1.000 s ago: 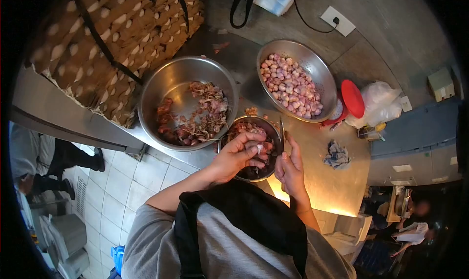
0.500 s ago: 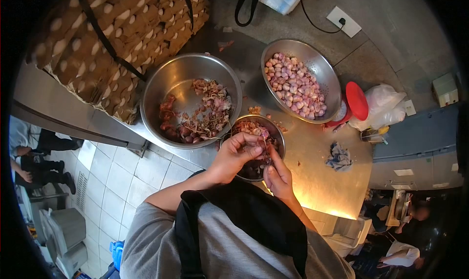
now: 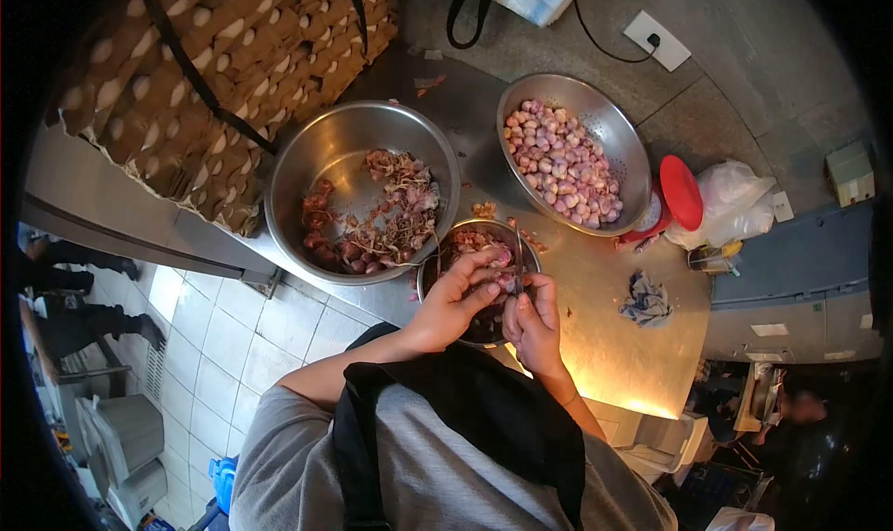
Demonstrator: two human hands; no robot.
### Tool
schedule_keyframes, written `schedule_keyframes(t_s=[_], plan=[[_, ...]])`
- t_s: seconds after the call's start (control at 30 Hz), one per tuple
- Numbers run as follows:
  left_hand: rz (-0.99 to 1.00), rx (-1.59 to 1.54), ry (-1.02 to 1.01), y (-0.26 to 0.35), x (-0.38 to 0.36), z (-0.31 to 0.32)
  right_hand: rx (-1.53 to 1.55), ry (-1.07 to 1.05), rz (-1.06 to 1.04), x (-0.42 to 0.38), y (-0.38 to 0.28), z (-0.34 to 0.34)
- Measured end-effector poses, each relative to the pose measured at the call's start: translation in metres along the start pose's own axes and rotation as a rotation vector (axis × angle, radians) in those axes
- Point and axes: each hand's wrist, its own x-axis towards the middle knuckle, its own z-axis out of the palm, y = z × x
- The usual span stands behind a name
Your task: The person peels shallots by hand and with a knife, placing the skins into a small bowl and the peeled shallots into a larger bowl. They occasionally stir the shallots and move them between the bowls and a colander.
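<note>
A large steel bowl (image 3: 363, 192) of peelings is seen at left. Over the small bowl (image 3: 479, 285), a shallot (image 3: 503, 272) is pinched in the left hand (image 3: 454, 300). A knife (image 3: 519, 263) is gripped by the right hand (image 3: 533, 325). A colander (image 3: 569, 154) of peeled shallots stands farther right.

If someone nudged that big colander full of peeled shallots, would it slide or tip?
The colander sits on smooth steel counter, so it would probably slide easily. Its rounded bottom suggests it might rock. The peeled shallots look round and loose, so they would likely roll and shift inside, adding noticeable weight.
</note>
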Motion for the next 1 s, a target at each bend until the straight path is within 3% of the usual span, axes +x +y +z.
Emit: schedule_keyframes(t_s=[0.1, 0.23, 0.5, 0.63, 0.77, 1.0], plan=[[-0.014, 0.091, -0.009, 0.002, -0.001, 0.001, -0.13, 0.092, 0.015, -0.002, 0.002, 0.004], [0.008, 0.159, -0.03, -0.002, 0.001, -0.006, -0.118, 0.052, 0.017, -0.004, 0.002, 0.003], [-0.149, -0.097, -0.111, 0.025, -0.004, 0.001, -0.154, 0.178, 0.093, 0.003, -0.015, -0.007], [-0.105, -0.156, -0.128, 0.019, -0.001, -0.003, -0.196, 0.137, 0.058, -0.006, -0.014, 0.0], [-0.103, -0.254, -0.046, 0.018, 0.0, -0.005, -0.024, -0.022, 0.091, -0.02, -0.01, -0.004], [-0.009, -0.246, 0.007, 0.013, 0.002, -0.006, -0.192, -0.113, 0.034, -0.022, -0.011, 0.011]])
